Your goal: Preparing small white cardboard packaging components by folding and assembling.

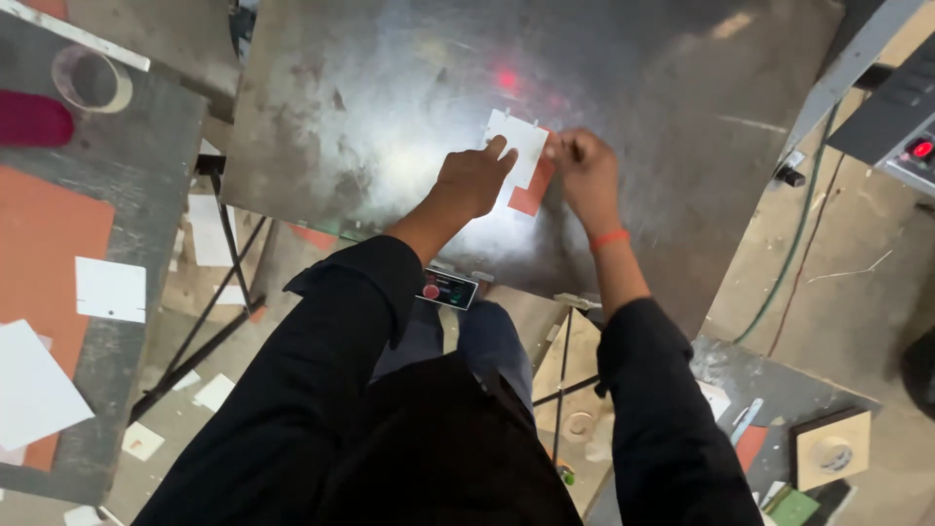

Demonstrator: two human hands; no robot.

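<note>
Under our fingers sits a worn sheet-metal worktop (390,88), dull grey, scuffed, with glare patches and a red light spot just beyond the card. Concrete-looking floor below, littered with white scraps.

Our left hand (474,180) has its fingers (499,148) laid flat on a small white card (518,146): rectangular, thin, matte, with a notched edge. Our right hand (582,168) pinches the card's right edge, fingers together on it; an orange band sits on that wrist. Under the card, poking out toward us, is an orange sheet piece (532,195), flat on the metal.

Near side of both wrists: the worktop's front edge, with a small control box (448,289) with red and green buttons mounted just below it. Metal is bare past the fingers and to either side of them, with plenty of room to slide.

Well left of the left hand: a second grey worktop (146,146) holding a large orange sheet (44,244), white cards, a tape ring (91,80). Far right of the right hand: a machine panel (901,122) with a red lit button, and a green hose (794,258) dropping beside it. Down right by our elbow: a wooden block with a round recess (830,450).
</note>
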